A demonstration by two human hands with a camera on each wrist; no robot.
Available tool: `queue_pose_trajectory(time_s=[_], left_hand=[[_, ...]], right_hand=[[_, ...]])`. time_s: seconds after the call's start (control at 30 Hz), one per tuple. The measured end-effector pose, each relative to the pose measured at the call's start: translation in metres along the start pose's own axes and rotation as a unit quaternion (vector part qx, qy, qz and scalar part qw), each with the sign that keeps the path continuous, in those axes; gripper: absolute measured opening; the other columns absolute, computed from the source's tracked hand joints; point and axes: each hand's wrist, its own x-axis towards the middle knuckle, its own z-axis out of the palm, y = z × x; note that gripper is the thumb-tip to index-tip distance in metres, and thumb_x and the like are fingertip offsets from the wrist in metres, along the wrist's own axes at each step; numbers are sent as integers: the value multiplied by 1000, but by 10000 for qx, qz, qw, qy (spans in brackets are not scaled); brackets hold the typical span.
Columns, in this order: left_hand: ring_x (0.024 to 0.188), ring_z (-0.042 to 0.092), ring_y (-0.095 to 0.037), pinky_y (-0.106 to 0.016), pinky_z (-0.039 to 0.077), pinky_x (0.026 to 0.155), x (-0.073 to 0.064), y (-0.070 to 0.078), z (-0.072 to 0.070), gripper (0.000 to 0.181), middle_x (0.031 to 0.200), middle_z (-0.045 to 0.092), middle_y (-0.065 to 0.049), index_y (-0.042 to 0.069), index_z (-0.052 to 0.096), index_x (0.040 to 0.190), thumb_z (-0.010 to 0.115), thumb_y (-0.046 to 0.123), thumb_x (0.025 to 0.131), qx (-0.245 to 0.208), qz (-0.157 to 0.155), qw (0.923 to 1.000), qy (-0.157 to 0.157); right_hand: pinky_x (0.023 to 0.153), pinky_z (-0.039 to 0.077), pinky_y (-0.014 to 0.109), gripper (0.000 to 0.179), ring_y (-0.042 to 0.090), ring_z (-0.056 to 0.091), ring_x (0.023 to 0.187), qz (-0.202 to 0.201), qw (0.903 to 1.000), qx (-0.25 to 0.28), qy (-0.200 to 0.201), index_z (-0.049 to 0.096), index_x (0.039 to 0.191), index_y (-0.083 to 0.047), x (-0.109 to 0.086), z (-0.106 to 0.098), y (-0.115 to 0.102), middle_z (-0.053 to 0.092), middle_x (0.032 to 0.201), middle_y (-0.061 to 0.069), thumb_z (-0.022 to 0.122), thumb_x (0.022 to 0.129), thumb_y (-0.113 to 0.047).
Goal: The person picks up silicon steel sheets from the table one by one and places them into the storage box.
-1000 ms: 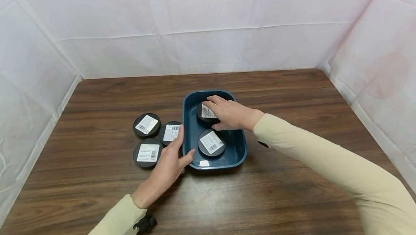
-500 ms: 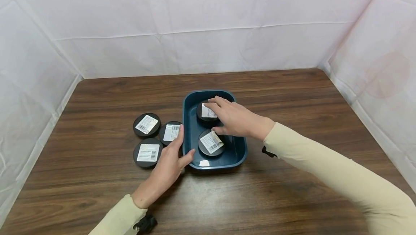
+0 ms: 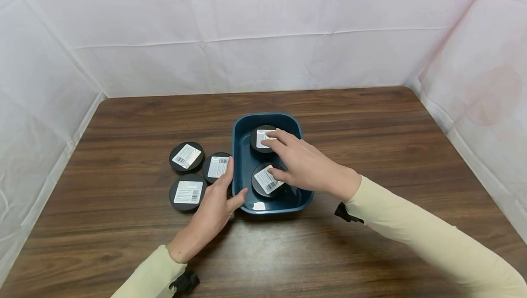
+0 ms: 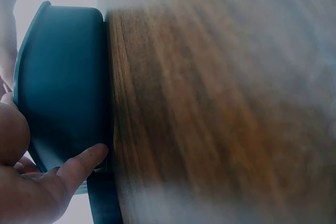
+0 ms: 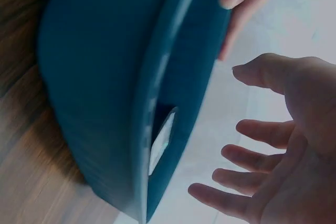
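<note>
A deep blue rectangular tray (image 3: 284, 207) stands on the table with two flat round black containers inside, the far container (image 3: 258, 150) and the near container (image 3: 263, 192). Each bears a white barcode label. My left hand (image 3: 214, 208) grips the tray's left side, thumb at the rim and fingers along the outer wall. In the left wrist view a fingertip (image 4: 95, 153) touches the wall low down. My right hand (image 3: 306, 163) hovers over the tray's right side, fingers spread and holding nothing. The right wrist view shows this hand (image 5: 283, 156) above the rim.
Left of the tray sit three more black containers: one at the back (image 3: 186, 157), one at the front (image 3: 188, 192), and one beside the tray (image 3: 216, 167), partly behind my left hand. White cloth walls (image 3: 263, 60) rise behind the brown wooden table (image 3: 370, 124) and at its sides.
My right hand has drawn back from the far container, moving right and toward me and uncovering more of it. The left hand and the tray have stayed put.
</note>
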Motion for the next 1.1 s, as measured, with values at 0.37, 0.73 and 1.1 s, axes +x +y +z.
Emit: queue_pose_trajectory(time_s=[0.37,0.73,1.1], left_hand=[[140,47,-27,-47,44,110,0,0,1,83,160,34,-20,12,3,162,59,21,101,26,-75,10000,4],[145,41,-28,-48,40,113,1,0,1,82,161,31,-21,10,5,162,60,21,101,154,-99,9998,61],[145,41,-28,-47,41,113,0,0,2,82,162,30,-21,11,4,162,59,22,101,90,-93,9999,72]], right_hand=[[107,45,59,60,36,41,144,88,9996,-24,255,53,143,-4,-9,1,-9,47,151,19,72,93,-30],[109,42,61,57,37,34,149,373,9931,883,677,55,142,-7,-37,15,-23,46,152,15,74,91,-25],[110,39,64,57,32,31,152,594,9881,1159,816,56,141,-9,-51,22,-23,45,154,11,76,90,-23]])
